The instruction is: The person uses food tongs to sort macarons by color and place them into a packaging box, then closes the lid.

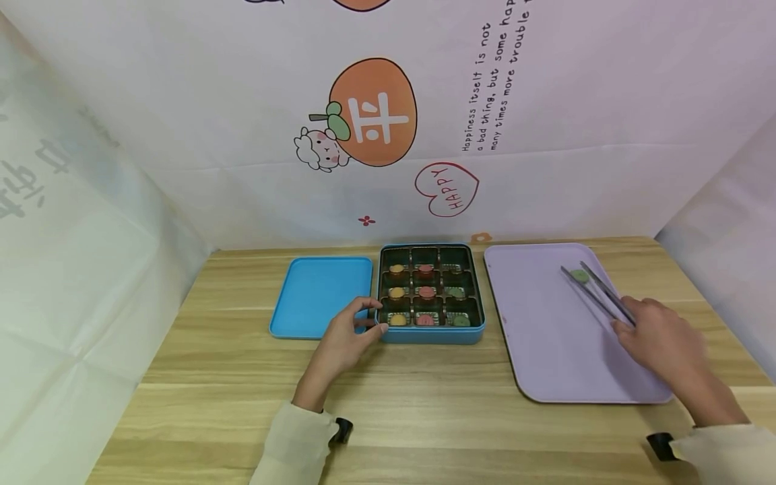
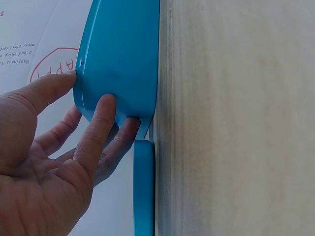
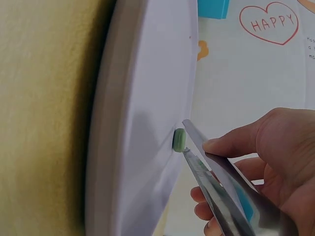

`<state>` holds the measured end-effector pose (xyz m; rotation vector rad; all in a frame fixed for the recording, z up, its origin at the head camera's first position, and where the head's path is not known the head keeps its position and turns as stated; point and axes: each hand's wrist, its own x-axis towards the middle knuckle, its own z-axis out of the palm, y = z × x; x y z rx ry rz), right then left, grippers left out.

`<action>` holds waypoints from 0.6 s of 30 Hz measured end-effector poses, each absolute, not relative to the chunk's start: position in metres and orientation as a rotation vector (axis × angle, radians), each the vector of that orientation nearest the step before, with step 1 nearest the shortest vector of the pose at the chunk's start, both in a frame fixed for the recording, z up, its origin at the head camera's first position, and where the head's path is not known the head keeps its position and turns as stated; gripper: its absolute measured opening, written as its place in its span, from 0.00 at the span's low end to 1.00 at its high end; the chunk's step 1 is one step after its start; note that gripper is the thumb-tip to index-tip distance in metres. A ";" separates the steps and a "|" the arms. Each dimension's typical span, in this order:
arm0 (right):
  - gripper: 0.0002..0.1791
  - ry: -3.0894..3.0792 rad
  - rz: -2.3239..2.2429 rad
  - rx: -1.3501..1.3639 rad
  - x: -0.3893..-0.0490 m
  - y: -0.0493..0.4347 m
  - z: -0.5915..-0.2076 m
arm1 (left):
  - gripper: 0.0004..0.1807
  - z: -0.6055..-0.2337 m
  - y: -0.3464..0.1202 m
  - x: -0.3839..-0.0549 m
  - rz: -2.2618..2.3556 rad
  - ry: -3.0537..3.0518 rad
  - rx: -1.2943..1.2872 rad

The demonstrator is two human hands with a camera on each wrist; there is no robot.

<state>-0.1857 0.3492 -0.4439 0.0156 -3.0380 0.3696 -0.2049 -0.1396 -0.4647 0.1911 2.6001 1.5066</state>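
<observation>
A blue tin with a dark divided insert stands at the middle, its compartments bearing small round yellow, red and green pieces. At the tin's front left corner my left hand rests its thumb and fingertips against the rim and side; the left wrist view shows the fingers spread and nearly straight there. My right hand holds metal tweezers over the lilac tray. Between the parted tweezer tips lies a small green disc, which shows a layered side in the right wrist view.
A flat blue lid lies on the wooden table left of the tin. The lilac tray stands just right of the tin. A white printed cloth hangs behind the table, with more cloth at both sides.
</observation>
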 end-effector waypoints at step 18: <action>0.20 -3.027 0.381 0.051 -0.190 0.353 -0.450 | 0.19 -0.464 -0.139 -0.204 1.515 2.593 0.187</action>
